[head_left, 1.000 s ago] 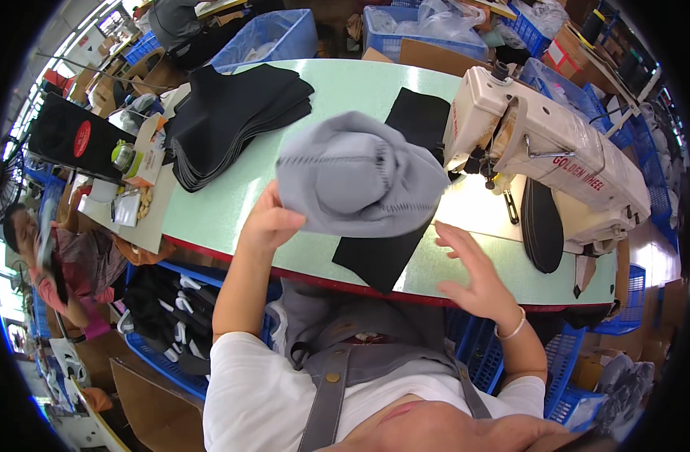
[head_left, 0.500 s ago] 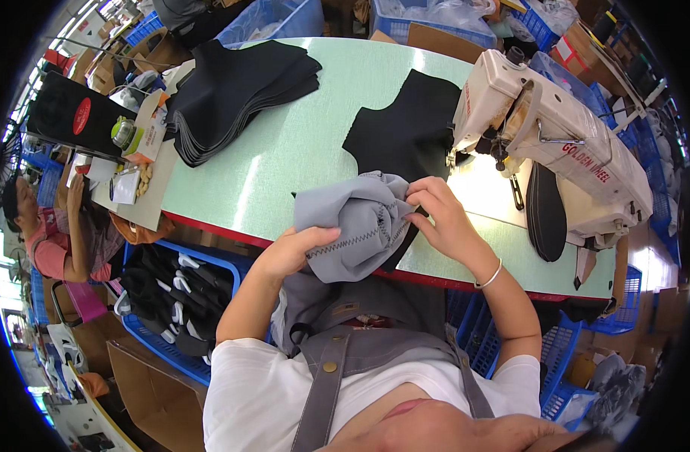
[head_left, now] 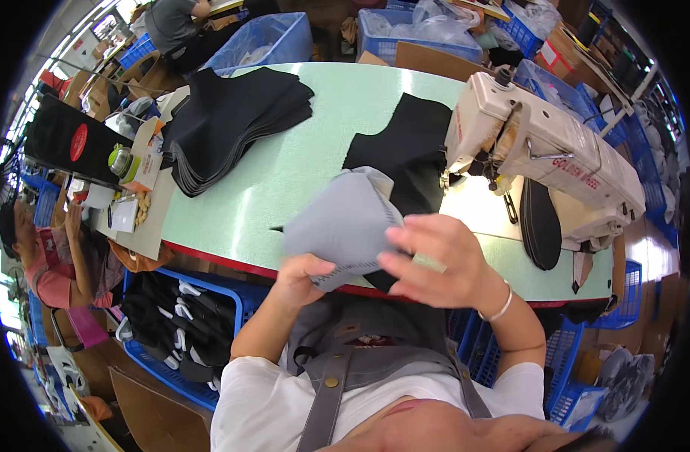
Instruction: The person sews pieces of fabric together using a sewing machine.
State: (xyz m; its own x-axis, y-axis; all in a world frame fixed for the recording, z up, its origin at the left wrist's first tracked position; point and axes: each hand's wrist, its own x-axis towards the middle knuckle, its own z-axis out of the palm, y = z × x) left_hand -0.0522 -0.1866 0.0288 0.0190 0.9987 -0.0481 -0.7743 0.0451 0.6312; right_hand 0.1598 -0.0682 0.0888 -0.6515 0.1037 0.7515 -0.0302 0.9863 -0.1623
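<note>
The sewing machine (head_left: 544,143) stands at the right end of the pale green worktop (head_left: 284,181). Left of it and nearer the person is a grey fabric piece (head_left: 337,226), with zigzag stitching along its lower border. The left hand (head_left: 303,279), on the side of the piece farther from the machine, grips its lower left corner, thumb on top. The right hand (head_left: 439,260), on the machine's side of the piece, is blurred, its fingers spread and slightly bent by the right edge; whether they touch it, I cannot tell. A black cut panel (head_left: 409,139) lies just left of the machine, a stack of black panels (head_left: 239,120) well to its left, and dark oval pieces (head_left: 541,226) on its near side.
</note>
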